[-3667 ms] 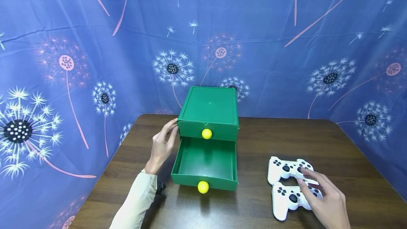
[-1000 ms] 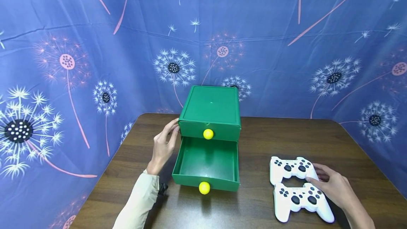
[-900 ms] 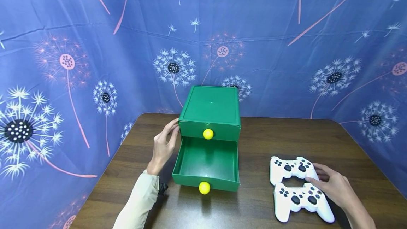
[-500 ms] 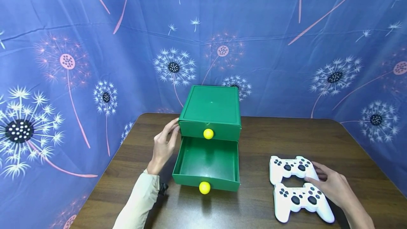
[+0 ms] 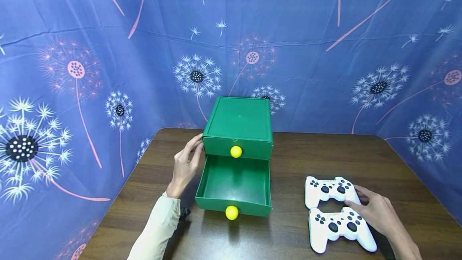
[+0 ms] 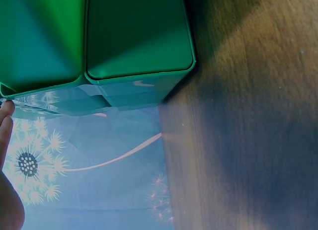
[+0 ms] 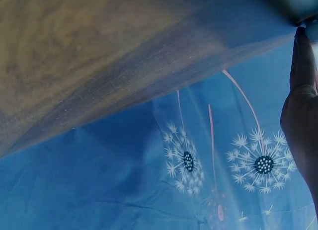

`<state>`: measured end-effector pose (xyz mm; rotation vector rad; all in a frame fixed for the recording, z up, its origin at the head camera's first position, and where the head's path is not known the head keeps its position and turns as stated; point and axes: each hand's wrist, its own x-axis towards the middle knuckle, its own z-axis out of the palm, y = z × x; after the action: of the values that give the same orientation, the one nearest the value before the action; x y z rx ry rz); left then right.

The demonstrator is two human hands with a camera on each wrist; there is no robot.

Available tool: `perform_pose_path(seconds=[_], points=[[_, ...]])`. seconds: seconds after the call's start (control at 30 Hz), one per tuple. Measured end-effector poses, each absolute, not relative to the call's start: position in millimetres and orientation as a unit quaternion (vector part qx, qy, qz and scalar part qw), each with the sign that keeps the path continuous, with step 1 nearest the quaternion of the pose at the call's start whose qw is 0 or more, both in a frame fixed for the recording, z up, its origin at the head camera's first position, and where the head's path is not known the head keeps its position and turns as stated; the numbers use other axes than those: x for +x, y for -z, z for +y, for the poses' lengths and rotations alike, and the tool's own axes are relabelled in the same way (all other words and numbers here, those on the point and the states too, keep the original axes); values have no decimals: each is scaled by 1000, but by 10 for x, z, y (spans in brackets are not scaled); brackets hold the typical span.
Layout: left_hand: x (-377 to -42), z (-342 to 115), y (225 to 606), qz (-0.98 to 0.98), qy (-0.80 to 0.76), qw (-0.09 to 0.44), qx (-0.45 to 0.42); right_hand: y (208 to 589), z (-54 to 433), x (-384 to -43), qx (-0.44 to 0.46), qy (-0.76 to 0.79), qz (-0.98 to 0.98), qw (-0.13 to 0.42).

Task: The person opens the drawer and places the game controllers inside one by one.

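A green two-drawer cabinet [image 5: 238, 119] with yellow ball knobs stands on the table in the head view. Its lower drawer [image 5: 234, 185] is pulled out, with nothing inside; the upper drawer [image 5: 216, 147] is closed. My left hand [image 5: 185, 167] rests its fingertips against the cabinet's left side. At the right lie two white game controllers, the far one [image 5: 314, 193] touching the near one [image 5: 319, 234]. With my right hand [image 5: 379, 214] I grip the far controller's right handle, thumb on the near side. In the right wrist view, the hand [image 7: 303, 91] shows only at the edge.
The wooden table [image 5: 288, 163] has a blue dandelion-print cloth [image 5: 306, 71] hanging behind and beside it. A dark strap or device [image 5: 184, 214] sits by the left wrist. Bare wood lies between the cabinet and the controllers.
My right hand moved from over both controllers to the far controller's right handle. In the last half second, controllers and hand shifted slightly left. My left hand stayed at the cabinet.
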<state>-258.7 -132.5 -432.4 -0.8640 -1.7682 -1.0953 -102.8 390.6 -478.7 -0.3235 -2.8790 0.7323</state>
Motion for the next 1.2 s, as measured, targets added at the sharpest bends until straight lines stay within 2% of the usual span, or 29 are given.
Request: perform_pose_path(seconds=[0.57,0.9,1.2], points=[[-2605,-1304,4331,-703,448,433,-344,4770,3847,-966,-115,-232,-957,130],[-2603,-1325,4335,-700,446,433,-351,4709,3759,-916,-95,-252,-941,207],[-2598,-1317,4329,-700,444,434,-352,4589,3563,-859,-110,-280,-926,229]])
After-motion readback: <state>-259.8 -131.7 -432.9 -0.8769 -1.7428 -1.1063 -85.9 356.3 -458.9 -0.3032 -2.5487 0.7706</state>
